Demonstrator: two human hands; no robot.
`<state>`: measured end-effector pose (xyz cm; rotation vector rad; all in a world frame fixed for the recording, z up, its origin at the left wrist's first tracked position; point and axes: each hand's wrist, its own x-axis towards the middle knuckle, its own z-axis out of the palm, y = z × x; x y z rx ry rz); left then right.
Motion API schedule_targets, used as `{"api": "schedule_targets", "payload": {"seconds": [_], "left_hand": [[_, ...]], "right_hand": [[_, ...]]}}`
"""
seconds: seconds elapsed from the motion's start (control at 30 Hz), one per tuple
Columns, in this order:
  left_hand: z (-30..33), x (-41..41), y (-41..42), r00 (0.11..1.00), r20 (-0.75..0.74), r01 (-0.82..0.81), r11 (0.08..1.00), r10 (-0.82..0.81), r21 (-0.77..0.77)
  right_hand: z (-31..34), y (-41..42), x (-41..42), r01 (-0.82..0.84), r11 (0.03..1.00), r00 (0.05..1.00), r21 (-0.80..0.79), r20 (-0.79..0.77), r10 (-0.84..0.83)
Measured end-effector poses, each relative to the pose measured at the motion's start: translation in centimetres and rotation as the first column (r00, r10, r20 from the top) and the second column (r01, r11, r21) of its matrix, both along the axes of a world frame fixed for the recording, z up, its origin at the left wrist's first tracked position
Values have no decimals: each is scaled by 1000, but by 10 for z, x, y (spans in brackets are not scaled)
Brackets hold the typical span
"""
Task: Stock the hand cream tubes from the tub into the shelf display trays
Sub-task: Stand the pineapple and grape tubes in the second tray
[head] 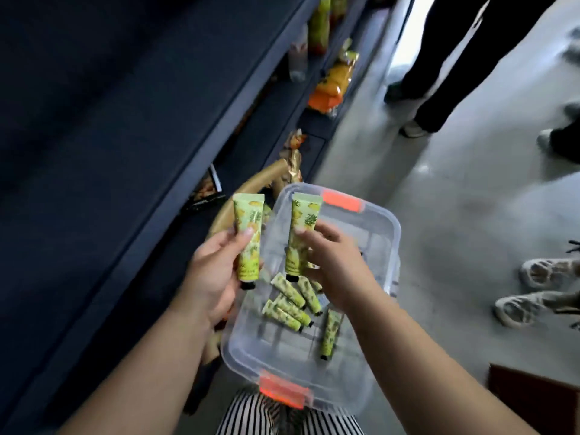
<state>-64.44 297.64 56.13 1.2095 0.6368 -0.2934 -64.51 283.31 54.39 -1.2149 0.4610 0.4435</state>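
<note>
Striped fabric (pixel 282 416) showed at the bottom edge, just under the clear plastic tub (pixel 370 365) with orange latches. Loose tubes (pixel 292 304) lay on the tub floor, several in a heap near the middle, one (pixel 330 332) apart to the right. The left hand (pixel 208 277) pinched a green-yellow tube (pixel 248 227) between thumb and fingers, cap down, held beyond the tub's left rim. The right hand (pixel 332 262) gripped a second tube (pixel 303 224) the same way, over the tub. Beyond, the dark blue shelf unit (pixel 175 158) ran off to the left, carrying gold and orange packets (pixel 332 86) (blurred, contents unreadable). Further out on the grey floor (pixel 455 215) stood dark trouser legs (pixel 439 73) and pale sneakers (pixel 533 287).
</note>
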Motion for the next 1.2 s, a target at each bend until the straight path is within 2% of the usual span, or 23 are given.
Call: {"api": "schedule_targets", "payload": {"seconds": [0.07, 0.17, 0.33, 0.4, 0.53, 0.6, 0.77, 0.97, 1.1, 1.2], "left_hand": [[32, -11, 10, 994, 111, 4, 1000, -7, 21], [77, -38, 32, 970, 242, -6, 987, -33, 159], [143, -87, 76, 908, 416, -129, 920, -39, 369], [166, -109, 96, 884, 464, -177, 879, -55, 443], [214, -172, 133, 790, 603, -288, 802, -110, 524], [239, -204, 146, 742, 656, -347, 757, -140, 554], [288, -269, 197, 643, 760, -526, 669, -92, 526], [327, -307, 266, 540, 839, -688, 605, 60, 400], [344, -311, 303, 511, 852, -762, 519, 114, 387], [350, -307, 318, 510, 850, -772, 507, 135, 383]], "right_hand": [[34, 9, -1, -43, 999, 994, 18, 97, 41], [82, 27, -12, -120, 993, 969, 16, 221, 113], [149, 66, -40, -263, 963, 874, -54, 409, 261], [173, 84, -54, -303, 947, 814, -104, 488, 314], [229, 123, -94, -381, 884, 609, -270, 647, 460], [255, 142, -114, -413, 866, 516, -282, 712, 477], [305, 199, -150, -506, 832, 374, -227, 812, 448], [357, 276, -168, -490, 837, 285, -244, 862, 418], [380, 308, -168, -426, 871, 286, -244, 877, 385], [383, 322, -161, -428, 872, 292, -239, 876, 383]]}}
